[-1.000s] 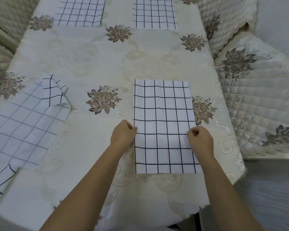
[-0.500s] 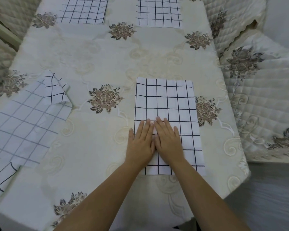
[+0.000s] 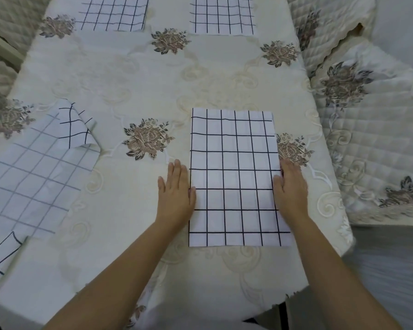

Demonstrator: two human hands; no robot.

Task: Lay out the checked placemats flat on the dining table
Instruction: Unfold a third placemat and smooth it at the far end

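Both palms were centred a sec ago; now the white black-checked cloth placemat point(image 3: 235, 177) is pressed at its edges. Left hand point(image 3: 175, 196) & right hand point(image 3: 291, 189) are spread open, nothing gripped. Prob smoothed flat.

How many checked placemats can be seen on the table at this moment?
4. One lies flat between the left hand and right hand, at. Two sit at the far edge, cut off: and. One lies left with corners folded. More may be out of view.

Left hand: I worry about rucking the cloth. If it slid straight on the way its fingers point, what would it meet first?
Probably nothing soon. The left hand lies flat beside the placemat, fingers pointing up the table; only bare tablecloth lies ahead, with the far flower roughly in line.
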